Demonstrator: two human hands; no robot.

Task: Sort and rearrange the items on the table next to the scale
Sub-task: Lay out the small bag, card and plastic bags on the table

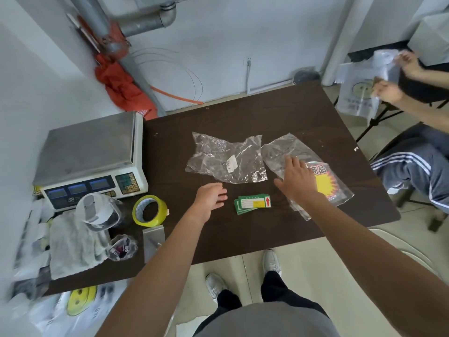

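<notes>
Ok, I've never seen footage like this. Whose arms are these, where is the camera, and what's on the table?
There is no machine here. One camera sits on a person's head and looks down, so the two arms reaching in from the bottom are the wearer's own. The left hand is open beside a small stack of green cards and holds nothing. The right hand lies flat on a printed bag. Next to that lies a clear bag. All this is on a dark table. To the left stand a scale and a yellow tape roll, with a cloth closer to the wearer. At the far right a second person sits handling another plastic bag.
</notes>
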